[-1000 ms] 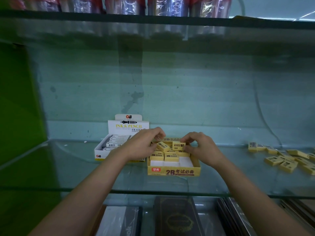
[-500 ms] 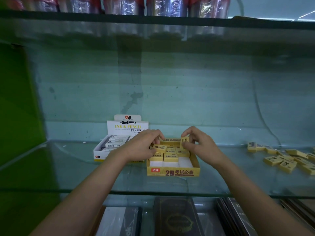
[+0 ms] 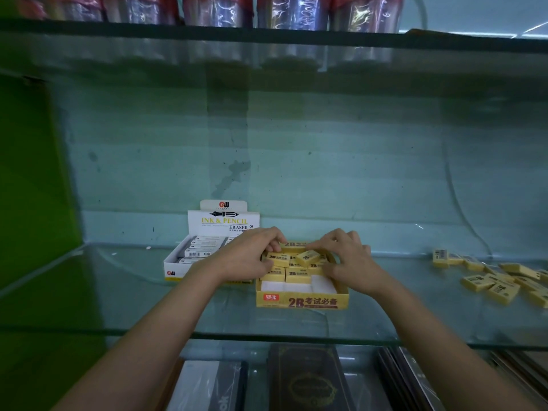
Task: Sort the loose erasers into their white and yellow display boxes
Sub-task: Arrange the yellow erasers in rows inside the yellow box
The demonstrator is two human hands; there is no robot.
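Head view looks down at a glass shelf point(image 3: 89, 292) with both hands working over the yellow display box point(image 3: 302, 301), the one with "2B" printed on its front wall. The left hand point(image 3: 246, 259) has its fingers curled down onto a yellow eraser point(image 3: 278, 258) lying at the far left of the box, fingertips on its top edge, so it's holding that one in place. The right hand point(image 3: 347, 262) is just across from it, index finger and thumb pinching a tilted yellow eraser point(image 3: 308, 258) that sits askew on top of the others, one corner up. Between and below the 2 hands the box has more yellow erasers lying flat, and the row nearest the wrists shows white instead, can't tell if that's erasers or bare liner. Right behind the left hand, touching or almost touching the yellow box's side, is the white display box point(image 3: 178, 265) with an upright "INK & PENCIL ERASER" header card, already packed with white sleeved erasers in rows. Well off past the right hand, a scatter of loose yellow erasers point(image 3: 498, 281) lies on the glass, some overlapping. Under the forearms, through the glass, a dark book point(image 3: 308, 381) with a gold oval design sits on the shelf below. Above everything, shiny plastic-wrapped packs point(image 3: 216, 10) line the upper shelf.
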